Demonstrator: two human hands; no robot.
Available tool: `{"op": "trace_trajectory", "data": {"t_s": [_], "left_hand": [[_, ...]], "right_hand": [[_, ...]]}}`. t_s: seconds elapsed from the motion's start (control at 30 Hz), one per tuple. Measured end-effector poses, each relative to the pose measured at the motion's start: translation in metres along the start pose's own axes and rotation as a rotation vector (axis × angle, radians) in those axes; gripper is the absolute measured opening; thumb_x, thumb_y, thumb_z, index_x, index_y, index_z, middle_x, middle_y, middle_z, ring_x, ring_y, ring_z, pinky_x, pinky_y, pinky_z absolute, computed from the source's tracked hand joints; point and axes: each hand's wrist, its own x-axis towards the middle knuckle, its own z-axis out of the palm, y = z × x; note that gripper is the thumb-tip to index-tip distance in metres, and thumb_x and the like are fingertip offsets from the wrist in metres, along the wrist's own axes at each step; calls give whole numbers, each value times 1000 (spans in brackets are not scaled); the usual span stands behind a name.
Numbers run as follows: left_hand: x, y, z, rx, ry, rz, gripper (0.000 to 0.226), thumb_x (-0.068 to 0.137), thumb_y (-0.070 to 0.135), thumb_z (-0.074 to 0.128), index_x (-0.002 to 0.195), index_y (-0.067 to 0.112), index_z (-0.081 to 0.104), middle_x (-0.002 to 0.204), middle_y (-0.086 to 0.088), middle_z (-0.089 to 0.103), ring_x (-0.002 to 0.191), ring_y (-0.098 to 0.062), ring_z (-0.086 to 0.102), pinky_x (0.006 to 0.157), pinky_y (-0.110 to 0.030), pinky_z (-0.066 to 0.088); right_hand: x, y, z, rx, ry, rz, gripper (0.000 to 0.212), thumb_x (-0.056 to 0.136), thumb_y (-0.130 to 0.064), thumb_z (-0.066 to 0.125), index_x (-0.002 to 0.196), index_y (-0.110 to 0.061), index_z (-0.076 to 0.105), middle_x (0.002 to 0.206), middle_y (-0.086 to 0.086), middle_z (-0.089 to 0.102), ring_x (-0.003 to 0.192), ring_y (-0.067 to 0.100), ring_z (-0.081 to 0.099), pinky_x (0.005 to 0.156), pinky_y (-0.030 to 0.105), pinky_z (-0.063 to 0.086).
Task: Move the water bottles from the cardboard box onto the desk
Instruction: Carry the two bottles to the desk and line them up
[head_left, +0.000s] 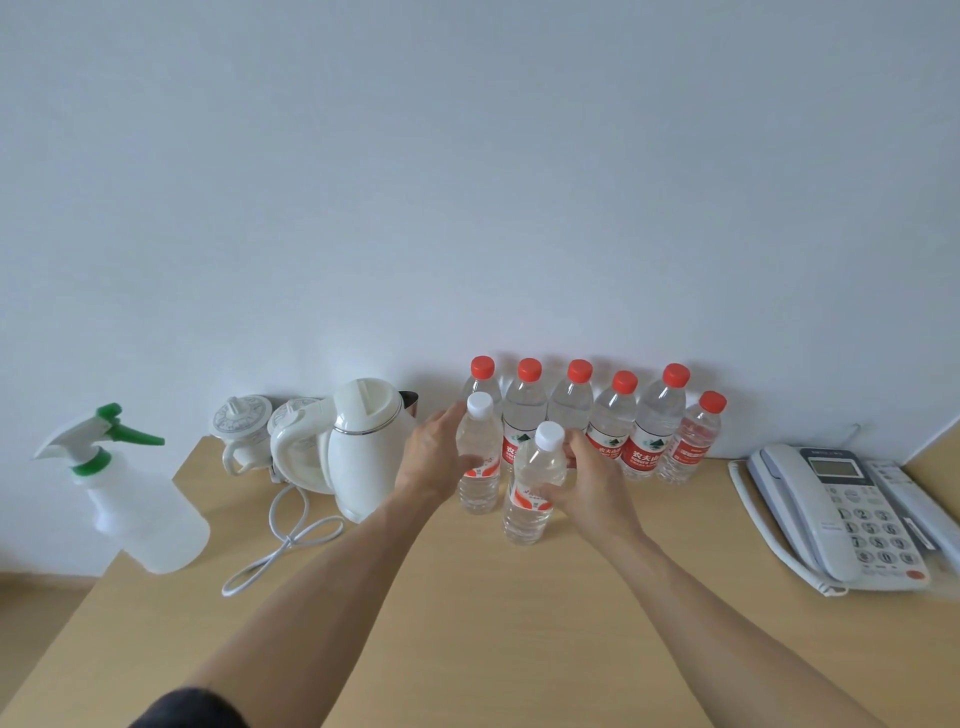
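Bottles (535, 483) gripped, one per hand (431, 457), upright at desk's (467, 623) back edge, extending the row, I judge.

Bright, even, soft daylight; faint shadows on the desk (467, 623); wide-angle bending at edges

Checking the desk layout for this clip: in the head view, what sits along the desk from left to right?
Spray bottle → lidded cups → kettle → white-capped bottles in the hands, before the red-capped bottles → telephone.
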Motion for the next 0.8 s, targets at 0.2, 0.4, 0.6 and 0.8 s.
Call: {"op": "trace_trajectory", "data": {"t_s": [0.2, 0.4, 0.6, 0.8], "left_hand": [[0, -2, -1, -4, -21, -36, 66, 73, 15, 87, 130, 24, 56, 87, -2, 68, 82, -25, 65, 75, -39, 54], [2, 0, -1, 11, -26, -87, 67, 73, 17, 89, 131, 19, 54, 97, -8, 71, 88, -27, 68, 80, -42, 56], [3, 2, 1, 9, -51, -146, 53, 77, 16, 86, 121, 12, 57, 94, -10, 69, 87, -29, 67, 80, -44, 57], [7, 0, 1, -25, -33, -141, 50, 77, 12, 85, 118, 12, 57, 89, -12, 67, 83, -31, 65, 77, -46, 56]], "right_hand": [[19, -6, 5, -30, -10, 31, 52, 74, -20, 88, 115, -22, 56, 95, -10, 64, 86, 11, 60, 59, 8, 36], [35, -9, 12, -35, 18, 29, 49, 75, -18, 87, 113, -23, 57, 93, -15, 59, 88, 8, 55, 61, 8, 32], [45, -6, 16, -30, 67, -17, 44, 71, -16, 90, 104, -13, 61, 101, 0, 61, 95, 21, 58, 77, 31, 44], [46, -3, 14, -22, 36, -28, 47, 71, -22, 90, 108, -15, 63, 102, -2, 64, 96, 20, 61, 82, 36, 50]]}}
